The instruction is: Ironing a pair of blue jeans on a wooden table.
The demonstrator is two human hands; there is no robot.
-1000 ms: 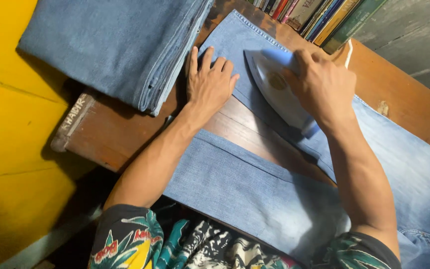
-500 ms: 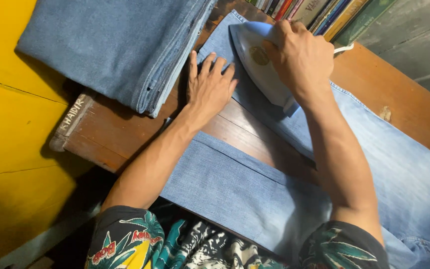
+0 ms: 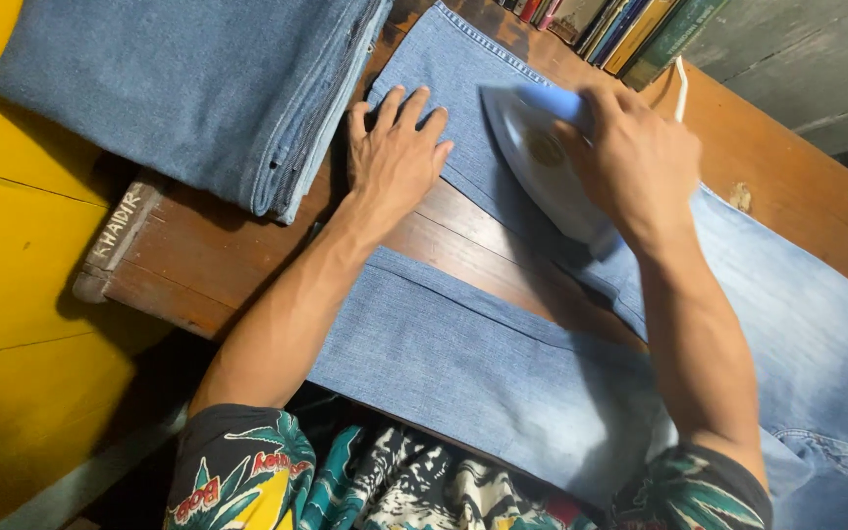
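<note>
Right hand [image 3: 640, 157] is gripping a white and blue clothes iron [image 3: 542, 167] while the open left hand [image 3: 395, 157] is flattening the faded blue denim jeans leg [image 3: 453, 74] stretching away beside it.

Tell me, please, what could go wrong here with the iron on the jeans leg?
The left hand lies flat on the jeans leg close beside the iron that the right hand grips; its fingers could be burned. The iron's white cord runs near the books and might snag.
</note>
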